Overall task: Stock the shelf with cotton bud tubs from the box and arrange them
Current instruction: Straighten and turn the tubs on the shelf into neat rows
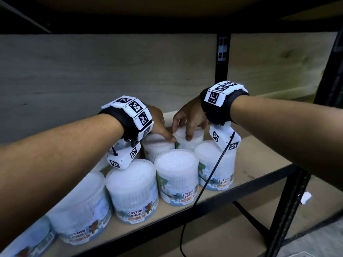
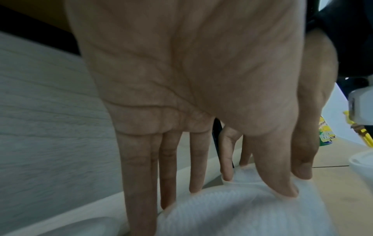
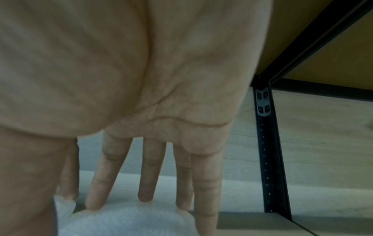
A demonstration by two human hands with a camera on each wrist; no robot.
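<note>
Several clear tubs of white cotton buds stand in two rows on the wooden shelf point(image 1: 259, 164). My right hand point(image 1: 187, 125) comes down from above on a back-row tub point(image 1: 194, 141) and grips its lid, thumb on the near side and fingers over the far rim. The right wrist view shows that tub point(image 3: 131, 223) under the right hand point(image 3: 113, 207). My left hand point(image 1: 160, 125) holds the back-row tub point(image 1: 157, 151) just to the left, its thumb tip reaching the gap between the two tubs. In the left wrist view the left hand point(image 2: 232, 196) spans that tub's top point(image 2: 242, 215).
Front-row tubs point(image 1: 133, 188), point(image 1: 176, 175), point(image 1: 217, 164) stand close below both wrists. A black cable point(image 1: 204, 182) hangs over the shelf's front edge. A black upright post point(image 1: 221, 71) stands at the back, another shelf board overhead. Bare shelf lies to the right.
</note>
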